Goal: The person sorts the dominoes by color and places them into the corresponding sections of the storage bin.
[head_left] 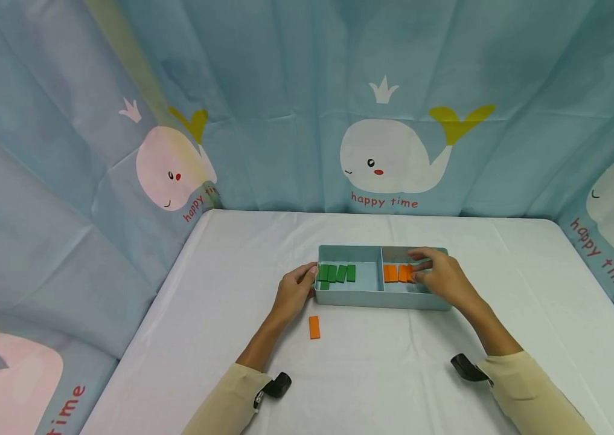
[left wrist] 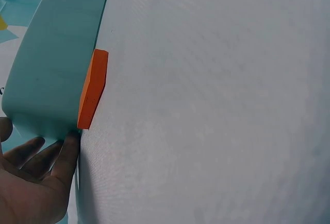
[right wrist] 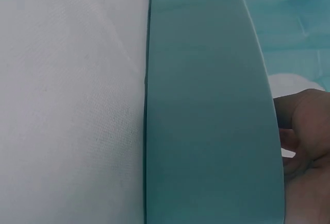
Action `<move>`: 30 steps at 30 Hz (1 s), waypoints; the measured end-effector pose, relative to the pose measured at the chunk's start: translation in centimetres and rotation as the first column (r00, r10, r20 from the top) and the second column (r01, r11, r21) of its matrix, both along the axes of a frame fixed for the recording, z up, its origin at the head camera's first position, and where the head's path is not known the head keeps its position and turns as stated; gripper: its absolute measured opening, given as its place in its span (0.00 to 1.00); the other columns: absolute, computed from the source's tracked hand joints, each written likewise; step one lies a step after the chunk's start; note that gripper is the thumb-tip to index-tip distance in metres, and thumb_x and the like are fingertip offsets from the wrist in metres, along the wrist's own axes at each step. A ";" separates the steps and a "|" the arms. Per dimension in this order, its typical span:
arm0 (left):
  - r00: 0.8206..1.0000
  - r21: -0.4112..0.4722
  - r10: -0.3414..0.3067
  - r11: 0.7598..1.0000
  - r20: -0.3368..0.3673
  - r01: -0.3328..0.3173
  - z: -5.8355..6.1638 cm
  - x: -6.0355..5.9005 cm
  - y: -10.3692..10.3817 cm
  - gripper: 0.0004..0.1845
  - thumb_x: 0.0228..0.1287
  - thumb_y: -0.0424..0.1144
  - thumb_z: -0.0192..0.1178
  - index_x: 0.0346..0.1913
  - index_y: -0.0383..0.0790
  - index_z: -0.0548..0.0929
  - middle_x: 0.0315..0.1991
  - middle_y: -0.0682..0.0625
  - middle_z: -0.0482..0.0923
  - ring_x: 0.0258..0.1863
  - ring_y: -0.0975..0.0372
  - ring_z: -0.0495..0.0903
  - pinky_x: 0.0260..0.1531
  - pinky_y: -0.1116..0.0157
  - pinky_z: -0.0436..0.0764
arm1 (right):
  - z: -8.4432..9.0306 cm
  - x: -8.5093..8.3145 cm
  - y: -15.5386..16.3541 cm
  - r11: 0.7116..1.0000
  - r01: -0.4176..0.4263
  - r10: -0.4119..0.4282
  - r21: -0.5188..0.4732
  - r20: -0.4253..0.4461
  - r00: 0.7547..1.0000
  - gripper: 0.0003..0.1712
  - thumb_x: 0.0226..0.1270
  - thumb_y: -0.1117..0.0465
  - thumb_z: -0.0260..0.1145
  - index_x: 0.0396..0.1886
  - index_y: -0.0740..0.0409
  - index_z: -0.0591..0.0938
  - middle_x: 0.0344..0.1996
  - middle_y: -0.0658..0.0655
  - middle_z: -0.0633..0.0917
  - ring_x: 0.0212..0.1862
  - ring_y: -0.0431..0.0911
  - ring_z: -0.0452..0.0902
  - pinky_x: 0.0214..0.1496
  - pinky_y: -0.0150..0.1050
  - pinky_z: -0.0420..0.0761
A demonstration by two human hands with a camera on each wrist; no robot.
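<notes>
A teal two-compartment box [head_left: 350, 299] lies lengthwise on the table. My left hand [head_left: 291, 297] holds its left end, thumb at the rim; the left wrist view shows the other fingers [left wrist: 64, 159] against the end wall. Several green tiles [head_left: 342, 273] lie in the left compartment, most in a row. In the right compartment, orange tiles [head_left: 390, 273] stand side by side by the divider [head_left: 382, 269]. My right hand [head_left: 446, 279] reaches over the rim there, fingertips pinching the rightmost orange tile [head_left: 410, 273], partly hidden. The right wrist view shows mainly the box's front wall [right wrist: 211, 105].
One loose orange tile [head_left: 314, 327] lies on the white tablecloth [head_left: 383, 374] in front of the box's left end. A blue curtain [head_left: 285, 157] with whale prints borders the table at the back and sides. Both sleeves carry a black wrist camera [head_left: 277, 385].
</notes>
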State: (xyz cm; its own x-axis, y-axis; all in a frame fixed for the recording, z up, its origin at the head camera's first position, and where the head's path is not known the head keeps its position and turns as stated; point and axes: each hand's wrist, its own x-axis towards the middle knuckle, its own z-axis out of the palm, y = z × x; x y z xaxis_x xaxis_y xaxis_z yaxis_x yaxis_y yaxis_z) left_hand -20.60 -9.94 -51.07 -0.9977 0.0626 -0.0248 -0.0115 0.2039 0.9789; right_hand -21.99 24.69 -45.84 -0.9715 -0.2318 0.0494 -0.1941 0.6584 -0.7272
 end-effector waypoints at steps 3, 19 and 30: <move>1.000 0.004 0.003 1.000 0.010 -0.003 0.0 0.0 0.0 0.27 0.84 0.51 0.56 0.74 0.37 0.77 0.71 0.41 0.78 0.66 0.50 0.80 0.54 0.58 0.89 | 0.2 0.3 0.0 1.000 0.010 -0.010 -0.017 -0.002 1.000 0.28 0.73 0.72 0.69 0.71 0.65 0.77 0.63 0.70 0.82 0.58 0.63 0.85 0.50 0.52 0.91; 1.000 -0.027 0.009 1.000 0.008 -0.008 0.0 0.0 0.0 0.28 0.83 0.54 0.56 0.74 0.41 0.78 0.69 0.44 0.80 0.62 0.54 0.82 0.52 0.60 0.89 | 0.2 1.8 -1.2 0.997 -0.002 -0.009 -0.083 -0.138 0.990 0.23 0.73 0.68 0.71 0.66 0.63 0.82 0.59 0.64 0.86 0.52 0.55 0.87 0.50 0.41 0.90; 1.000 -0.015 0.002 1.000 0.000 -0.002 -0.2 -0.1 0.0 0.28 0.83 0.54 0.57 0.73 0.40 0.79 0.69 0.43 0.80 0.63 0.53 0.82 0.54 0.57 0.89 | 0.5 3.1 -2.3 0.985 -0.059 0.029 -0.163 -0.183 0.983 0.22 0.71 0.70 0.73 0.63 0.63 0.84 0.56 0.61 0.87 0.52 0.53 0.87 0.49 0.26 0.86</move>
State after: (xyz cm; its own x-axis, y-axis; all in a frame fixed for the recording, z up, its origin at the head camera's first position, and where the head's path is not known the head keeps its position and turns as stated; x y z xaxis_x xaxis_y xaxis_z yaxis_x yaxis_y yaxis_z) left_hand -20.75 -9.99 -51.23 -0.9979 0.0598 -0.0258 -0.0121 0.2187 0.9757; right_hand -18.91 22.37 -45.39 -0.9322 -0.2481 0.2634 -0.3575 0.5184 -0.7769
